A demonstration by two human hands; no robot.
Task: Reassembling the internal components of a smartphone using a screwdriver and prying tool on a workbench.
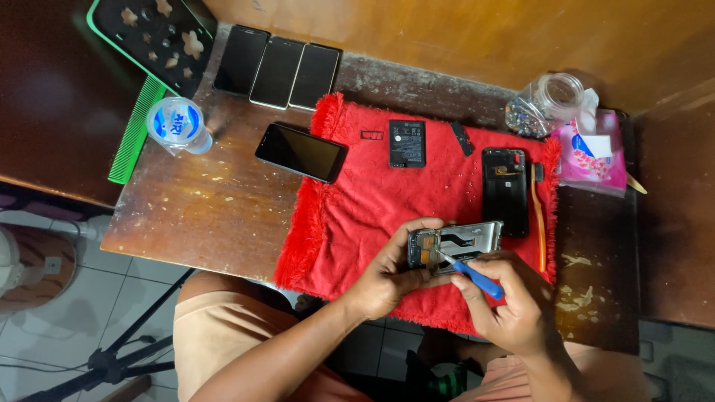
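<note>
**Opened phone frame held over the red cloth, screwdriver tip on it**

We take the red cloth (357,216) on the wooden table (201,208) as our landmark. At the cloth's near edge, towards its right side, our left hand (387,279) grips the opened phone frame (456,244): the fingers are curled over its left end and the thumb presses from below, so the frame lies lengthwise just above the cloth. Our right hand (514,305) is closed around a blue-handled screwdriver (471,274), pinched between thumb and fingers, and its metal tip touches the frame's inside near the left end.

On the cloth itself, near the far edge, lies a black battery (407,143). Towards the cloth's right side rests a black back cover (504,191), with an orange toothbrush (539,219) just beside it along the right fringe. A dark phone (301,152) lies on the table with one end over the cloth's left fringe. Beyond the far left corner of the cloth, three phones (277,67) lie side by side. Off the far right corner stand a clear jar (547,104) and a pink tissue pack (592,152). Well left of the cloth sit a sealed water cup (176,123) and a green comb (134,132).
</note>
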